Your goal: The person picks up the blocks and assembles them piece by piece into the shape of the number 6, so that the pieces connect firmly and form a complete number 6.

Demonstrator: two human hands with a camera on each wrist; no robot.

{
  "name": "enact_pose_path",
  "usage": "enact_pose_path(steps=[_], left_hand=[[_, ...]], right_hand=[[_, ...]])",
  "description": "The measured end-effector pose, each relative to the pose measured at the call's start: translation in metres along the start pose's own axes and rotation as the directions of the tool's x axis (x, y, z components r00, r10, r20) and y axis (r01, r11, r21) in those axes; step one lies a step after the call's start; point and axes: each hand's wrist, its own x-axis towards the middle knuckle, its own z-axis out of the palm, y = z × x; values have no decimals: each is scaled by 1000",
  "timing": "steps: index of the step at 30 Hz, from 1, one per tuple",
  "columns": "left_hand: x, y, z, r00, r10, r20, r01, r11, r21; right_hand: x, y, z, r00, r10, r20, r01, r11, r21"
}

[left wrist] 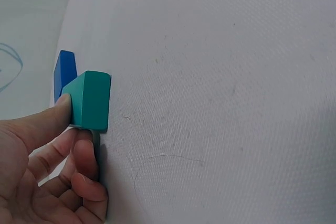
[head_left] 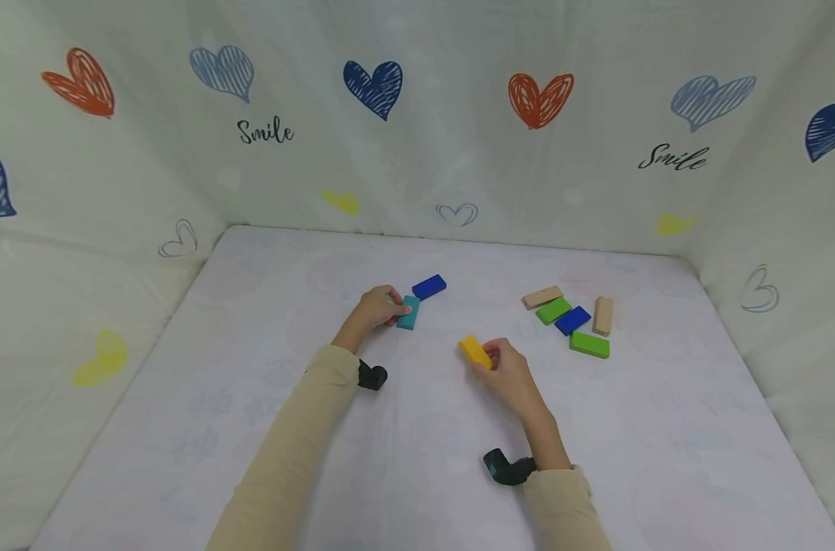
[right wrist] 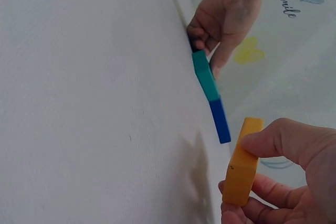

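Observation:
With thumb and fingers, my left hand [head_left: 379, 306] pinches a teal block [head_left: 409, 312] at the table, left of centre. One end of that teal block [left wrist: 95, 100] is close to a blue block [head_left: 429, 287] lying just behind it; whether they touch is hard to tell. My right hand [head_left: 510, 373] grips a yellow block [head_left: 475, 352] between thumb and fingers. In the right wrist view the yellow block [right wrist: 243, 163] appears held off the table, tilted, with the blue block [right wrist: 220, 121] beyond it.
On the right side of the white table [head_left: 665, 428] lies a loose group: a green block [head_left: 589, 344], another green block [head_left: 553, 311], a blue block [head_left: 572, 321] and two wooden blocks [head_left: 602, 316]. A white cloth wall [head_left: 417, 168] with printed hearts rises behind the table.

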Motion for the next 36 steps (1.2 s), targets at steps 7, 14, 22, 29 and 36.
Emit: enact_pose_path(steps=[7, 14, 22, 29, 36], left_hand=[[0, 0, 1, 1000, 1, -5, -1, 1000, 0], [1, 1, 1, 1000, -15, -1, 15, 1000, 13], [1, 2, 0, 1000, -28, -1, 28, 999, 26], [3, 3, -1, 1000, -21, 10, 21, 999, 38], [7, 5, -2, 998, -59, 28, 57, 997, 56]], right_hand=[[1, -10, 12, 1000, -4, 11, 4, 1000, 9], [2, -16, 24, 1000, -10, 25, 9, 1000, 21], [4, -23, 35, 998, -42, 42, 40, 998, 37], [6, -30, 44, 996, -83, 39, 81, 995, 51], [9, -38, 54, 994, -93, 50, 90, 994, 57]])
